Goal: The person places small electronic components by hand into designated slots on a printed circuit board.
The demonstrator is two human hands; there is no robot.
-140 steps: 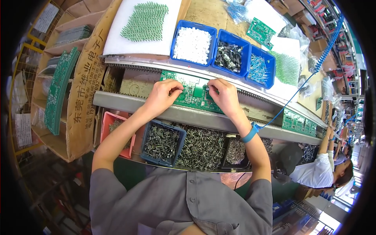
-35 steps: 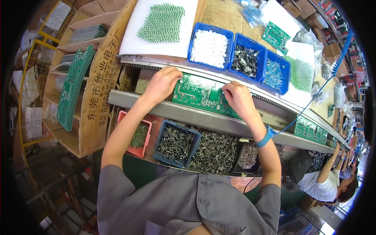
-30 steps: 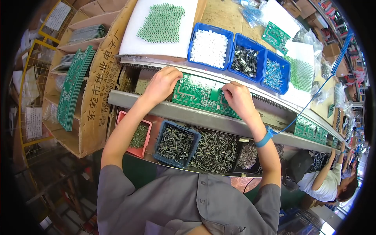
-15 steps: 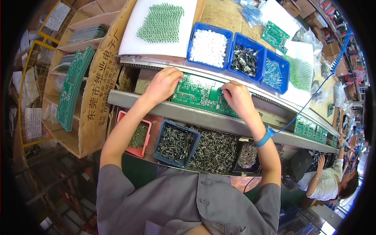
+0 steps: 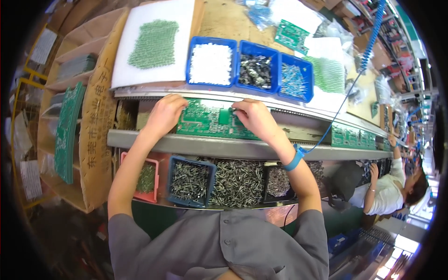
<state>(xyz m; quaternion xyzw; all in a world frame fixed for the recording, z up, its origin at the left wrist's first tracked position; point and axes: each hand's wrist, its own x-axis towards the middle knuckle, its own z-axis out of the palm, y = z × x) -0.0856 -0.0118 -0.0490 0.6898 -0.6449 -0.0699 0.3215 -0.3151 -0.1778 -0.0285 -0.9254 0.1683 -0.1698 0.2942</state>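
Observation:
A green circuit board (image 5: 200,122) lies in the rail track in front of me, its surface dotted with small parts and a plain darker green patch. Over its left end, my left hand (image 5: 165,113) is closed, with the fingertips pinched at the upper left corner. My right hand (image 5: 255,117) is closed too, its fingertips together just right of the dark green patch, low over the board. Whatever either pinch holds is too small or hidden to make out. A blue band (image 5: 294,157) with a coiled cord circles my right wrist.
Blue bins hold white parts (image 5: 211,65), dark parts (image 5: 255,72) and blue-bodied parts (image 5: 293,80) beyond the rail. Nearer me are a pink bin (image 5: 155,179), a dark blue bin (image 5: 171,198) and loose metal-legged parts (image 5: 238,183). Left stands a cardboard rack (image 5: 100,107); a co-worker (image 5: 389,193) sits right.
The whole view has shifted and turned slightly, moving the scene leftward. Both hands keep nearly the same places over the board, fingers still pinched.

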